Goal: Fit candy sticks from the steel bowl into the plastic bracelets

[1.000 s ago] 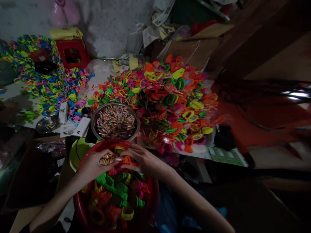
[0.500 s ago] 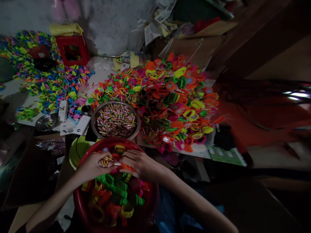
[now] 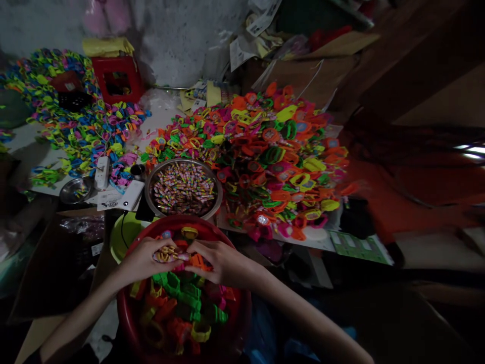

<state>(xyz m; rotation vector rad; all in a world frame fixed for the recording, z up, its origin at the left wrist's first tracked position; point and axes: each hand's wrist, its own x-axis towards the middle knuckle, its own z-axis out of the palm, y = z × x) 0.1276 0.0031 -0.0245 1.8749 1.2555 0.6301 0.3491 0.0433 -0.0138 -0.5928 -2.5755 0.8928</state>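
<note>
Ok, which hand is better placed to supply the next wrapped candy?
Probably the left hand: it cups a handful of wrapped candies, while the right hand appears to hold an orange toy watch beside them.

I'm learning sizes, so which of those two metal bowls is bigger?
The big metal bowl directly behind the red tub: it's much wider than the small bowl farther left.

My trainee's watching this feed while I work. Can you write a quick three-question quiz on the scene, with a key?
1. Multiple choice: where is the bundle of small sticks? A) in the left hand; B) on the stool; C) on the floor.
2. True or false: in the picture, the red stool stands farther left than the metal bowl.
3. Fill in: the ____ tub beneath both hands contains green pieces, among others.

Key: 1 A; 2 true; 3 red.
</note>
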